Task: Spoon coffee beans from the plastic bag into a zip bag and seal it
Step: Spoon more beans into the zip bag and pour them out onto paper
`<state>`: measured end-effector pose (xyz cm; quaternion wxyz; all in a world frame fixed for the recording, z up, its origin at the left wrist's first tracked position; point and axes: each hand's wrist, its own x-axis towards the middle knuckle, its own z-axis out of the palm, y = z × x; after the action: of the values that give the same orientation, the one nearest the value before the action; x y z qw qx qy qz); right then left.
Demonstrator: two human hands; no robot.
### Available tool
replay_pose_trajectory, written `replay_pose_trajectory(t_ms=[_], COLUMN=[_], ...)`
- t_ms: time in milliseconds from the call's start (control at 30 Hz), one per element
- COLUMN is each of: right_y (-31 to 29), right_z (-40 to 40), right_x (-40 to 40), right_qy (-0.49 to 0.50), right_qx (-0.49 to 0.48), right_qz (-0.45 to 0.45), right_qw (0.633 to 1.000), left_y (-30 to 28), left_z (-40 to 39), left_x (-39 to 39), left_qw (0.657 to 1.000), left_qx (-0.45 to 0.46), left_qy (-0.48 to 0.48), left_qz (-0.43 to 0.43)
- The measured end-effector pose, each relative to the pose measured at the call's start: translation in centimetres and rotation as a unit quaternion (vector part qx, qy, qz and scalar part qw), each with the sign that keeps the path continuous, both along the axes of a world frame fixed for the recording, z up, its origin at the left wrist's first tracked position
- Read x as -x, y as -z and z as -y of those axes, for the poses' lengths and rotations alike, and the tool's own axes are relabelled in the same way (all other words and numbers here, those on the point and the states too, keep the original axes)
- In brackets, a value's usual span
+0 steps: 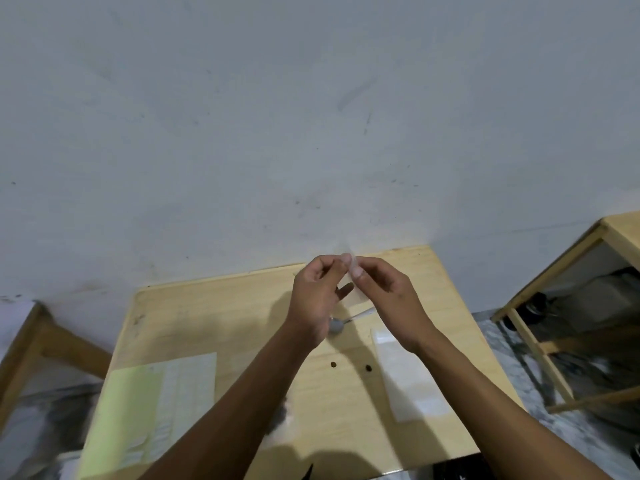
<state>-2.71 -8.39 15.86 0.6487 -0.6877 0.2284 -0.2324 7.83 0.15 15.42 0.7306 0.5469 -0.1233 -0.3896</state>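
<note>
Above the wooden table point(214, 327), both hands pinch a clear zip bag point(354, 271): left hand point(317, 299) at 9 o'clock, right hand point(388, 296) at 3 o'clock. I judge the mouth should be parted gently. Underneath lies the spoon point(337, 325).

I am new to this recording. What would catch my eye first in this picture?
Two hands meet above the wooden table: the left hand and right hand pinch a small clear zip bag. Below them a metal spoon lies on the table, and two stray coffee beans nearer the person.
</note>
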Motion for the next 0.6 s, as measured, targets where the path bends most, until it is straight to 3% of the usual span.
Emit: replay_pose_trajectory(t_ms=[267,467,600], right_y=[-0.1,1.7,2.6], right_z=[0.2,-0.1,0.1], right_x=[-0.4,-1.3,-1.5], right_qy=[0.041,0.104,0.116], right_qx=[0.062,0.146,0.168], right_qz=[-0.033,-0.106,-0.139], right_qw=[0.997,0.978,0.969], left_y=[0.7,1.4,2.3], left_z=[0.2,0.9,0.8], left_x=[-0.1,0.4,0.2], left_qw=[0.995,0.995,0.991], left_qx=[-0.044,-0.054,-0.091], left_qy=[-0.038,-0.085,-0.090], left_qz=[0.083,0.014,0.023])
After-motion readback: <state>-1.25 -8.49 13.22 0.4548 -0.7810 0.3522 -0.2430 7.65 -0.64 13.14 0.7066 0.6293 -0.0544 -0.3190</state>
